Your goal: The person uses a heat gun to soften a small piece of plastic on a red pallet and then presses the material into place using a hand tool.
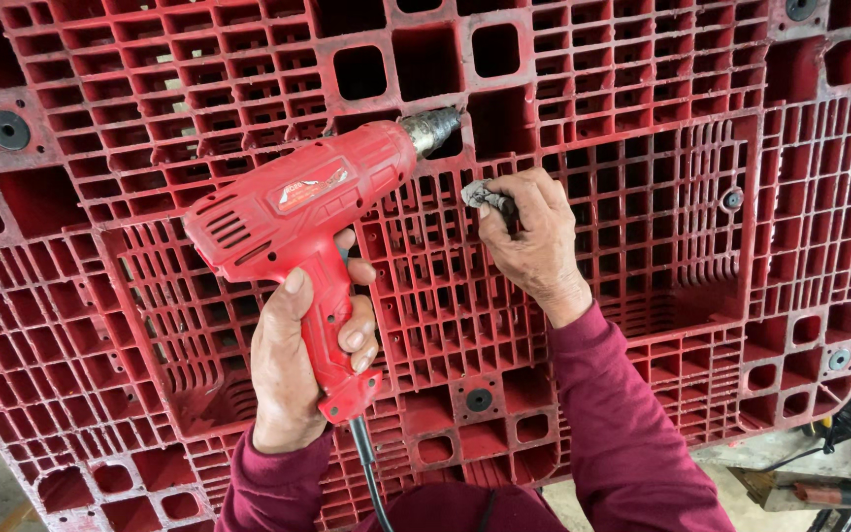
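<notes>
A red corded plastic heat gun [297, 202] is gripped tightly by the left hand [293, 369], its nozzle aimed at the red plastic grid pallet [642, 246], where a small grey tool [480, 193] is pinched closed in the right hand [534, 236].

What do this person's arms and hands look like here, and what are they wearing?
Both hands are bare: no gloves, rings or watch visible on the left hand or the right hand. Both arms wear long dark red sleeves of soft fabric, reaching to the wrists, with a ribbed-looking cuff on the left one. The sleeves are plain, without markings.
</notes>
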